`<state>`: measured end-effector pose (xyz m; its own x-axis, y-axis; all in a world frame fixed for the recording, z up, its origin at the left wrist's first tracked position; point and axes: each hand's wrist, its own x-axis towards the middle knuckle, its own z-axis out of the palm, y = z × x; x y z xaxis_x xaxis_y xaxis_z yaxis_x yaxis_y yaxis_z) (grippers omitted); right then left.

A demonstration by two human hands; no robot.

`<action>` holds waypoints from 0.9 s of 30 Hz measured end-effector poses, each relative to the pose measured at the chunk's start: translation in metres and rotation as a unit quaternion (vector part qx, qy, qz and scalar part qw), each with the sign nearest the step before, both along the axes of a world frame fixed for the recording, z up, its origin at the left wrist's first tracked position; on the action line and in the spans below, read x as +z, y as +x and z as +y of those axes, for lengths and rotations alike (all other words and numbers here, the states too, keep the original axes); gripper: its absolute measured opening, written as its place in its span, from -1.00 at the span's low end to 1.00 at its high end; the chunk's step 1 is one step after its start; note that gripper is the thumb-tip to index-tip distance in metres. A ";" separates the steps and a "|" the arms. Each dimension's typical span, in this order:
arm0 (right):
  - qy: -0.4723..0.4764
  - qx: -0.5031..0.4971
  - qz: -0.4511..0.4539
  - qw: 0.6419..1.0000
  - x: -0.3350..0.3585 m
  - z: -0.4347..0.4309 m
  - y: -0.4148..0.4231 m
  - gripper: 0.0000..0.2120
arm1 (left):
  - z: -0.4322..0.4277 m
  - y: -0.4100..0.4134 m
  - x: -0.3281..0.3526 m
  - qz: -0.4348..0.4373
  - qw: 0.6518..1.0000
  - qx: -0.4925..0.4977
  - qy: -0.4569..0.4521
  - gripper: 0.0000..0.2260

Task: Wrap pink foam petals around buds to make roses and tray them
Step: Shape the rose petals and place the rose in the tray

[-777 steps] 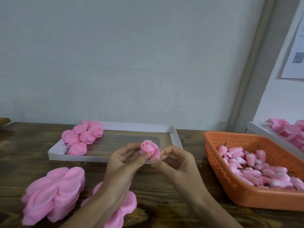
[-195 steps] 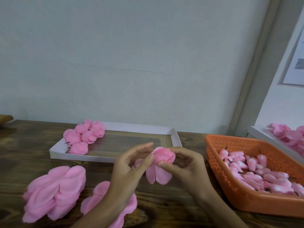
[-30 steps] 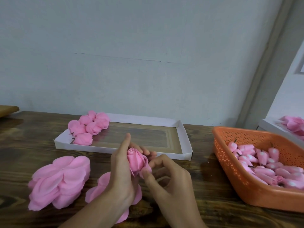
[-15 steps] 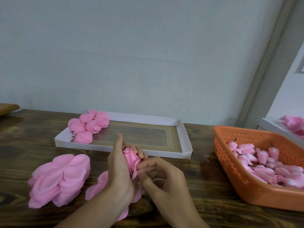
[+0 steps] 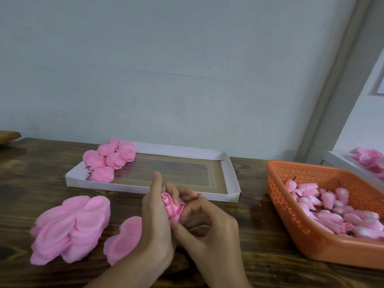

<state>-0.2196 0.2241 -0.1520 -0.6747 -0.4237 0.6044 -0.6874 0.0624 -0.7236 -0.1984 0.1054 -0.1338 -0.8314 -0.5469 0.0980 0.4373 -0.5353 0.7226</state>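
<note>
Both hands meet over the table's middle around a pink foam rose (image 5: 171,206). My left hand (image 5: 154,221) cups its left side, the index finger pointing up. From the right, my right hand (image 5: 204,227) has its curled fingers and thumb on the rose's outer petals. Behind the hands lies a white cardboard tray (image 5: 228,175) with several finished roses (image 5: 110,159) in its far left corner. A stack of loose pink petals (image 5: 71,227) lies at the left, and a smaller petal pile (image 5: 124,240) is partly hidden under my left forearm.
An orange perforated basket (image 5: 278,196) holding several pink buds (image 5: 324,204) stands at the right. Beyond it, a second white tray (image 5: 340,163) carries more pink flowers (image 5: 368,159). The wooden table (image 5: 41,183) ends at a pale wall behind.
Over the last second the hands have drawn closer round the rose, and the right fingers have curled over its right side. The loose hanging petals of several seconds ago now lie wrapped against it.
</note>
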 end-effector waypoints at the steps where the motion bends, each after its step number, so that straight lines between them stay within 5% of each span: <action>1: -0.007 -0.006 0.012 1.000 0.000 0.000 0.000 -0.78 | 0.000 0.001 0.003 0.017 1.000 -0.024 -0.005 -0.51; 6: -0.015 -0.024 0.064 0.998 0.001 -0.001 -0.002 -0.79 | 0.007 0.007 0.002 0.029 0.997 -0.024 -0.068 -0.50; 17: -0.008 -0.047 0.104 0.993 0.005 0.000 -0.002 -0.67 | 0.009 0.012 0.004 -0.034 0.999 -0.019 -0.037 -0.53; 27: -0.012 -0.037 0.122 0.992 0.004 -0.002 0.001 -0.76 | 0.004 0.011 0.001 -0.033 0.998 -0.031 -0.037 -0.56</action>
